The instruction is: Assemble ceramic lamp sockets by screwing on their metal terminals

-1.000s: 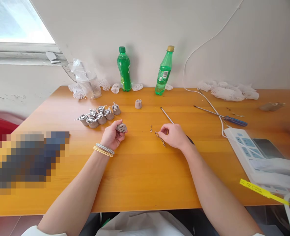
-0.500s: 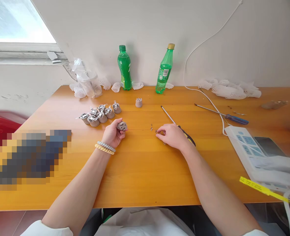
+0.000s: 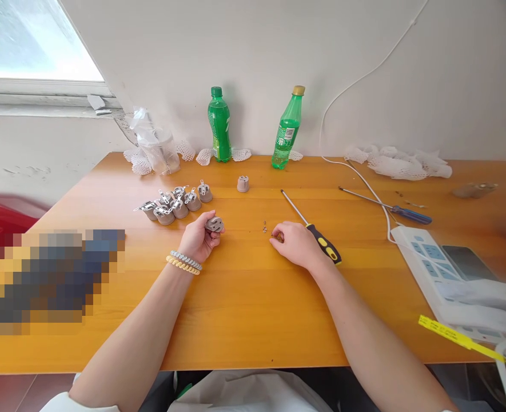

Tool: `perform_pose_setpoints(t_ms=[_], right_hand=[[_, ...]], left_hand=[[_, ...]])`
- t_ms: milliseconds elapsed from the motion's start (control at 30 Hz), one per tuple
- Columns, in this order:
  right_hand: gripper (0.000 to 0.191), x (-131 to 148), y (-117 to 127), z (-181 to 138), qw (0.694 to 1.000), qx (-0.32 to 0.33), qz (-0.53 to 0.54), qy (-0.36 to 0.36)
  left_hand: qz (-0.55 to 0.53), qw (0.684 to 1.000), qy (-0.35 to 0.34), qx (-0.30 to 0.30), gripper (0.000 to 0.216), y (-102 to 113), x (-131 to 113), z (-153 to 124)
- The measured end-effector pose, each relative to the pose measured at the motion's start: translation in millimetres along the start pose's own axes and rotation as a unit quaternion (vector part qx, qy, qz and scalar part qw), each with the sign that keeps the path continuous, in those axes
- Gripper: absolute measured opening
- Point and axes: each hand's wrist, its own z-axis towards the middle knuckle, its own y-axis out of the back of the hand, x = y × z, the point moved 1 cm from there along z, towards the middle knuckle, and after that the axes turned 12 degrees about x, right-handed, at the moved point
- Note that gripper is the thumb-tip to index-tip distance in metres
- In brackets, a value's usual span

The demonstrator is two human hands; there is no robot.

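Orange wooden counter (image 3: 244, 309) set against a white wall, window at upper left; left hand (image 3: 199, 239) resting on the counter near its middle, fingers closed around a grey ceramic socket (image 3: 214, 224); right hand (image 3: 293, 243) resting just to the right, fingertips pinched together over a small metal part too small to make out; two tiny screws (image 3: 264, 228) lying between the hands; cluster of grey sockets (image 3: 173, 204) with metal brackets behind the left hand, a single socket (image 3: 243, 183) farther back; yellow-and-black screwdriver (image 3: 310, 226) just beside the right hand, blue screwdriver (image 3: 387, 207) well apart to the right; two green bottles (image 3: 219, 125) upright at the wall; white foam netting (image 3: 401, 161) and a white power strip (image 3: 428, 263) at right.
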Motion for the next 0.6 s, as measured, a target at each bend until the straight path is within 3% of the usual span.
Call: perform_pose_setpoints(t_ms=[167,233,300,367,500,600], right_hand=[[0.016,6.2,2.1,-3.2,1.0,0.003,0.02,0.018],[0.015,10.9,5.3,-5.7,0.995,-0.007,0.094,0.022],[0.015,17.1,9.3,-8.6,0.971,-0.007,0.236,0.032],[0.018,24.7,12.7,-11.7,0.912,0.014,0.406,0.047],[0.024,39.2,14.8,-16.0,0.755,0.036,0.65,0.072],[0.024,45.0,11.5,-15.3,0.701,0.019,0.707,0.087]], left_hand=[[-0.017,1.0,0.016,0.007,0.022,0.2,-0.4,-0.8],[-0.038,0.999,0.028,0.008,0.022,-4.6,-0.9,-3.5],[-0.073,0.997,0.039,0.007,0.023,-14.7,0.1,-8.6],[-0.118,0.992,0.035,0.007,0.024,-29.9,4.8,-16.0],[-0.237,0.972,0.009,0.011,0.026,-64.9,29.4,-32.1],[-0.31,0.95,-0.021,0.011,0.027,-83.1,53.4,-38.1]])
